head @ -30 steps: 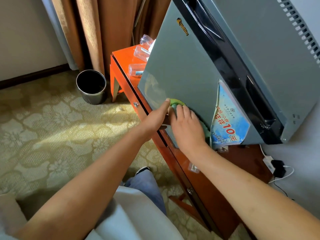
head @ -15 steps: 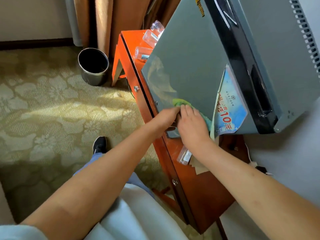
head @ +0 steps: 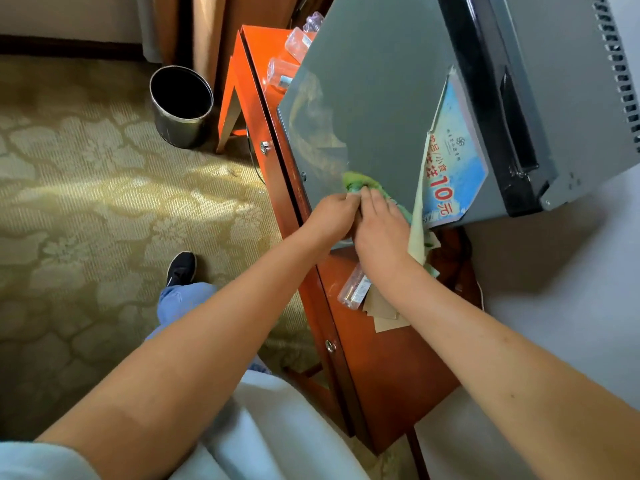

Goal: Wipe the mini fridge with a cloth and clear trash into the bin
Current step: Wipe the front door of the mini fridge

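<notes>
Wiping is under way, by my judgement, and the trash is not yet cleared. Both hands meet low on the fridge (head: 374,98) door: the right hand (head: 381,230) lies flat, pressing the green cloth (head: 356,180) to it, while the left hand (head: 334,216) pinches the cloth's near edge. Bottles (head: 355,289) and paper scraps (head: 384,311) lie on the table (head: 391,368) below the fridge; more bottles (head: 296,43) sit beyond the fridge. The bin (head: 180,105) stands on the floor, well apart from the fridge.
</notes>
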